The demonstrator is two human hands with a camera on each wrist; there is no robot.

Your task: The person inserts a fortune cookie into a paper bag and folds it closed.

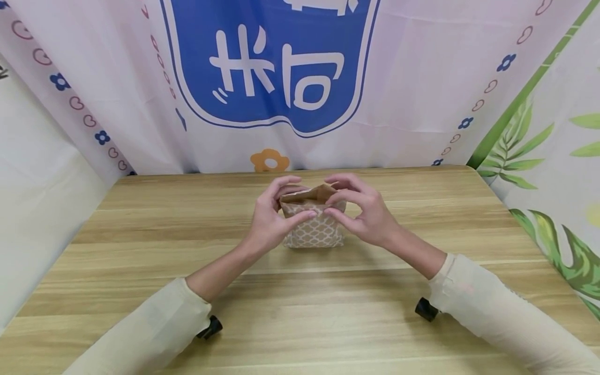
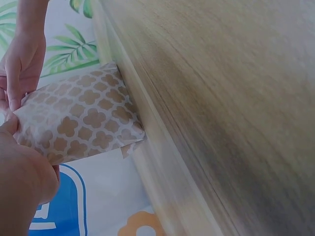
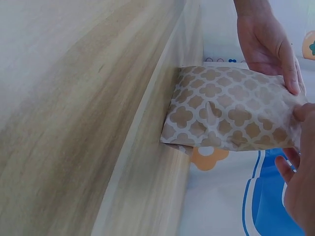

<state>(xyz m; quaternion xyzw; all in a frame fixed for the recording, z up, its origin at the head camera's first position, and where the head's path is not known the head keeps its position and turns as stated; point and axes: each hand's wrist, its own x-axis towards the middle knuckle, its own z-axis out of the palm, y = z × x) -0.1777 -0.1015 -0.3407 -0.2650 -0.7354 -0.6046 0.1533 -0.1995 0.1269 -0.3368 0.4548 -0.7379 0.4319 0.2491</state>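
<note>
A brown paper bag [image 1: 313,232] with a white lattice print stands upright on the wooden table, its mouth parted at the top. At the bag's left upper edge, my left hand [image 1: 275,211] grips the rim with the thumb on the front and the fingers behind. My right hand [image 1: 363,211] holds the opposite side of the rim, thumb in front and fingers curved over the top edge. Both wrist views show the bag's patterned front [image 2: 83,113] and its base on the tabletop. The inside of the bag is mostly hidden.
The wooden table [image 1: 300,312] stretches around the bag on all sides. A pale curtain with a blue sign [image 1: 276,67] hangs right behind the table's back edge. Leaf-printed cloth [image 1: 553,156] hangs at the right. Small black devices [image 1: 426,309] sit under both sleeves.
</note>
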